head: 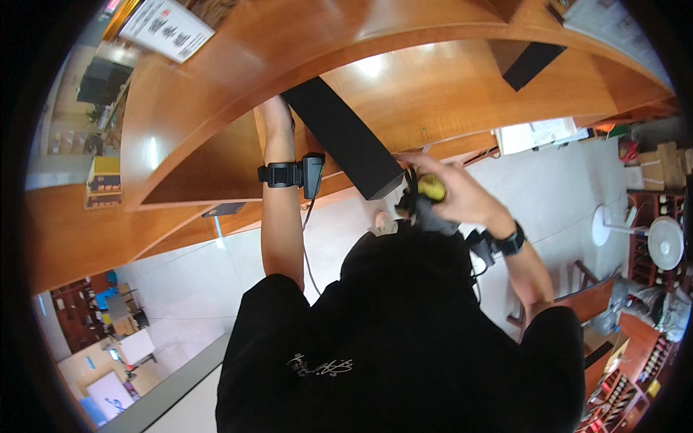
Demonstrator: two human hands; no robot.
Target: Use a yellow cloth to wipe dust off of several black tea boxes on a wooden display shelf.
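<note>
A long black box [346, 138] lies slanted over the edge of a wooden shelf, its near end sticking out towards me. My left hand [276, 113] is at the box's far end, its fingers hidden behind the shelf edge and the box, so its grip cannot be told. My right hand [452, 187] is curled around a bundled cloth [431, 188], yellow and dark grey, beside the near end of the box. Both wrists wear black straps with small devices, and a cable hangs from the left one.
A second black box [533, 64] lies on the shelf at upper right. The curved wooden counter [233, 97] runs above my left hand. Papers [536, 135] lie at the right. A white fan [665, 243] and a wooden stool [590, 300] stand on the floor. Yellow boxes [104, 176] are at far left.
</note>
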